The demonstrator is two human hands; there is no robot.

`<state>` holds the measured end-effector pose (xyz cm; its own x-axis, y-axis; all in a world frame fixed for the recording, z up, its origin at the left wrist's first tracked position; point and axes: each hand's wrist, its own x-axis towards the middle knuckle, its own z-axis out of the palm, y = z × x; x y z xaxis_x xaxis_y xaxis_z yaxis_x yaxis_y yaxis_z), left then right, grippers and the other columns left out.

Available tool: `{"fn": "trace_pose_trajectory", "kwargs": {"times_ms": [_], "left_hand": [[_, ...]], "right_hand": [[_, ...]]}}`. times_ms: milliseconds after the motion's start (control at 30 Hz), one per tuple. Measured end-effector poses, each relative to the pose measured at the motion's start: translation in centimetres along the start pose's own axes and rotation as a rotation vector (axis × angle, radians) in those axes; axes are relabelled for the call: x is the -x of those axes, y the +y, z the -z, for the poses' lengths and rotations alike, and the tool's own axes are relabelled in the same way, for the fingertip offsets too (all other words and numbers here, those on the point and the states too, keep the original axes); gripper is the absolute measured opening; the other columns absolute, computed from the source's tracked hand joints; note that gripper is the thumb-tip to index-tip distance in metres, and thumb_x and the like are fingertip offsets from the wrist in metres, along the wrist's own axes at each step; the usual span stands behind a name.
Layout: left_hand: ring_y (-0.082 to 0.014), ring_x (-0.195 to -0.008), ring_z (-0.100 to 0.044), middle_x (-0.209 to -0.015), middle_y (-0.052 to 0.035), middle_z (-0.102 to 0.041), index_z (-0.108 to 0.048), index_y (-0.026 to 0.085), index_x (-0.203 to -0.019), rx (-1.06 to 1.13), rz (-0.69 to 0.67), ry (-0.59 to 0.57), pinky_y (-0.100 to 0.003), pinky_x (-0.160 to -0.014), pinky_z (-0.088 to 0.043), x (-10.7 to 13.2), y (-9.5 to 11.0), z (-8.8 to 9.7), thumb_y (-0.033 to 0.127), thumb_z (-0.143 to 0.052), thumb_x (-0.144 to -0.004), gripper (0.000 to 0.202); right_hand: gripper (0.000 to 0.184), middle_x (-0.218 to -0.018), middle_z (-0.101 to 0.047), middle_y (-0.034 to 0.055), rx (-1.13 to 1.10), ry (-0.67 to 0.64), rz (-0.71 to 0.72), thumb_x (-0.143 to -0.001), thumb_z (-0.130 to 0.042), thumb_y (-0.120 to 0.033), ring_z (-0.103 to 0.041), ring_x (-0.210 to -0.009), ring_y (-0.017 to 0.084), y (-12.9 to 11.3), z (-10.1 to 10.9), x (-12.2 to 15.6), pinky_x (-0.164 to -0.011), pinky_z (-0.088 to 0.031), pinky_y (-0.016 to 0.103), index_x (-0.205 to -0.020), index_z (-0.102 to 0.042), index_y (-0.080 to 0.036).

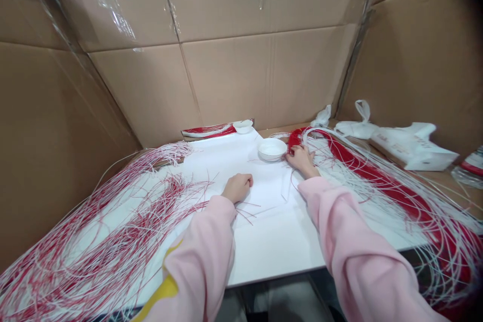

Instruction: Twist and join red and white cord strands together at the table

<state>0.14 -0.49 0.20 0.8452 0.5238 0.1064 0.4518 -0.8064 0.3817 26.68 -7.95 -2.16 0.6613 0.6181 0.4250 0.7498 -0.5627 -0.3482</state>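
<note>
The left hand is resting on the white desk, curled into a loose fist. The right hand is lying on the near end of the red and white bundle, just beside the white bowl. Its fingers are bending onto the strands, but I cannot tell whether they are pinching any. A loose pile of strands is sprawling at the left.

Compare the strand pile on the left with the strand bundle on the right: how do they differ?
The left pile lies loose and tangled, red and white mixed; the right bundle runs gathered, with a dense red core. The right hand touches the right bundle's end by the white bowl; the left hand lies fisted on the white sheet, off the left pile's bulk. Both are thin red and white strands.
</note>
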Motion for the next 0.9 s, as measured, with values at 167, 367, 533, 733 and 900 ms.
{"fn": "trace_pose_trajectory", "kwargs": {"times_ms": [167,367,533,733,900], "left_hand": [[-0.0145,-0.066,-0.050,-0.073,-0.0012,-0.060,-0.056,0.020,-0.071,0.004,0.003,-0.009,-0.024,-0.061,-0.033,0.0,0.2,0.1,0.014,-0.033,-0.072,0.024],[-0.0140,-0.065,-0.049,-0.072,-0.0017,-0.059,-0.057,0.020,-0.073,-0.002,0.000,-0.010,-0.023,-0.060,-0.032,0.1,0.1,0.1,0.015,-0.033,-0.072,0.025],[-0.0146,-0.066,-0.050,-0.073,-0.0017,-0.059,-0.057,0.020,-0.073,-0.007,0.001,-0.011,-0.023,-0.061,-0.034,0.1,0.1,0.2,0.014,-0.033,-0.072,0.024],[-0.0148,-0.067,-0.051,-0.073,-0.0016,-0.059,-0.056,0.020,-0.072,-0.001,-0.005,-0.012,-0.024,-0.062,-0.034,0.1,0.2,0.2,0.014,-0.033,-0.072,0.023],[-0.0146,-0.065,-0.050,-0.072,-0.0016,-0.059,-0.055,0.020,-0.070,0.001,-0.013,-0.007,-0.024,-0.060,-0.033,0.2,0.2,0.1,0.013,-0.033,-0.072,0.023]], "right_hand": [[0.030,-0.109,-0.056,0.0104,-0.051,0.079,-0.026,-0.074,-0.045,-0.024,-0.037,-0.111,0.027,0.0,0.4,0.2,-0.090,-0.019,0.060,-0.099,-0.058,-0.016],[0.038,-0.118,-0.051,0.0098,-0.120,0.153,-0.029,-0.073,-0.043,-0.023,-0.035,-0.114,0.027,-0.3,1.1,0.2,-0.093,-0.020,0.056,-0.108,-0.054,-0.017],[0.036,-0.115,-0.054,0.0077,-0.178,0.166,0.006,-0.074,-0.040,-0.027,-0.038,-0.110,0.026,-0.9,1.6,0.3,-0.093,-0.023,0.051,-0.105,-0.057,-0.019],[0.033,-0.100,-0.059,0.0032,-0.218,0.234,0.041,-0.075,-0.033,-0.021,-0.044,-0.099,0.021,-0.1,2.3,0.9,-0.092,-0.027,0.040,-0.091,-0.062,-0.021],[0.044,-0.108,-0.051,0.0129,-0.206,0.368,-0.021,-0.075,-0.020,-0.011,-0.039,-0.104,0.022,0.6,3.0,0.4,-0.091,-0.028,0.036,-0.104,-0.052,-0.009]]}}
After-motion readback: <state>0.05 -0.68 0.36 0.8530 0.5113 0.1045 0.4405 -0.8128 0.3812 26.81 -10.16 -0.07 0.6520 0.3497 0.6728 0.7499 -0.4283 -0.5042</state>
